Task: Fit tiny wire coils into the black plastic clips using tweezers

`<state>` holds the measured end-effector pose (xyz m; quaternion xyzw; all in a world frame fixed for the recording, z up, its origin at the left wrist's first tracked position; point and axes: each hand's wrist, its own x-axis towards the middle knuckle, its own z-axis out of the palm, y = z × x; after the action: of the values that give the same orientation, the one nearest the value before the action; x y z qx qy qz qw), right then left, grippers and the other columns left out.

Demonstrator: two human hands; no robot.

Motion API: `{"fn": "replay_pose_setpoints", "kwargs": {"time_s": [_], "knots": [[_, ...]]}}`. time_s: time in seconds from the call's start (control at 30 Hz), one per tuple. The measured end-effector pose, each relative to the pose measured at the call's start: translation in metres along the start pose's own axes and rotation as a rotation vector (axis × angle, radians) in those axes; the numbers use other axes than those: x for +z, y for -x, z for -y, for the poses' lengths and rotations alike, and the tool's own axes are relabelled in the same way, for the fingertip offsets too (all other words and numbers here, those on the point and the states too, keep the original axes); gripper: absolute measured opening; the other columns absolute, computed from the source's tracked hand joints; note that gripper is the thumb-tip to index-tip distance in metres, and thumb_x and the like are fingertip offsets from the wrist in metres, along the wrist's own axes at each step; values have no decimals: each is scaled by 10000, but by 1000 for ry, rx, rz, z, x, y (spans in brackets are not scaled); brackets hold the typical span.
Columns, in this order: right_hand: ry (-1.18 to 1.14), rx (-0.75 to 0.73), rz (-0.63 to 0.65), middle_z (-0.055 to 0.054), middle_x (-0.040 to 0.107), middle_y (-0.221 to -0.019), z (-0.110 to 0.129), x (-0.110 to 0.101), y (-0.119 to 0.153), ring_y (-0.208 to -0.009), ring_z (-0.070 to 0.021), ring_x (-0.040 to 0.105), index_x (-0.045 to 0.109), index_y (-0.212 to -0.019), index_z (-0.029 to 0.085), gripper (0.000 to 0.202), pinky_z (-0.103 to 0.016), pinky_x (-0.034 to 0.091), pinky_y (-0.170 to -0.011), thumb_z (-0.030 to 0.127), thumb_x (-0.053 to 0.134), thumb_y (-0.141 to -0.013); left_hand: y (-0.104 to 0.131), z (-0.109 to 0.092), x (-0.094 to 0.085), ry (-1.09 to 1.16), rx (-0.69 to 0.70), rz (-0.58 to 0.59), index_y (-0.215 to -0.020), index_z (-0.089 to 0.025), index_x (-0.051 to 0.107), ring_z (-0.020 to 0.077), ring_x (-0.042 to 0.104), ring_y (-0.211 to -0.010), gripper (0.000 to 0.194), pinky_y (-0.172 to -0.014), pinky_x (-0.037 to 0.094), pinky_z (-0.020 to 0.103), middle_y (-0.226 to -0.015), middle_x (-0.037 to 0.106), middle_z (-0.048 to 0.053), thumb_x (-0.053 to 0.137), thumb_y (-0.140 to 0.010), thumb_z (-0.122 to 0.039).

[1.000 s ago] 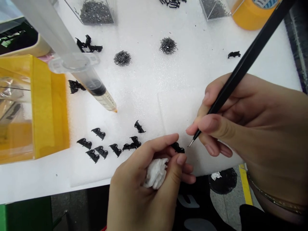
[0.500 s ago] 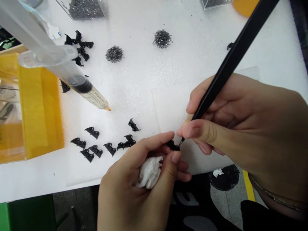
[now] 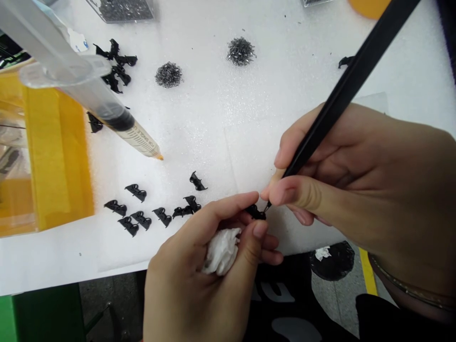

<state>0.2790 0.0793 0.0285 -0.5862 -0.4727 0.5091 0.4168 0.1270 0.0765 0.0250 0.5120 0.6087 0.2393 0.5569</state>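
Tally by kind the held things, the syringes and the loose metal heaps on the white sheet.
Black tool in right hand: 1
Black part in left hand: 1
White wad in left hand: 1
Syringe: 1
Metal heaps: 2
Total: 6

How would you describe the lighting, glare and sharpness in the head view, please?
In the head view, bright light fills the white work surface, with speckled glints near its middle; in that view, the floor looks dimmer, the syringe looks soft toward its upper end, and the small black part in the left hand shows little fine detail.
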Motion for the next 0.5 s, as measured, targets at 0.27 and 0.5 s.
{"fn": "replay_pose_setpoints", "kwargs": {"time_s": [0.27,0.5], "knots": [[41,-201,47,44,615,-748,-5,-9,1,-572,-27,563,560,-897,204,109,-69,504,-490,283,593,-829,4,2,-3,50,-13,36,-891,-292,660,26,659,-500,209,-548,531,14,-621,689,-124,653,-773,-119],[245,-473,38,-63,545,-803,-10,-3,9,-673,-42,525,558,-824,189,295,-90,470,-599,464,464,-875,3,0,-2,47,4,34,-890,-293,660,11,658,-506,222,-561,510,-15,-619,695,-135,661,-767,-109]]}}
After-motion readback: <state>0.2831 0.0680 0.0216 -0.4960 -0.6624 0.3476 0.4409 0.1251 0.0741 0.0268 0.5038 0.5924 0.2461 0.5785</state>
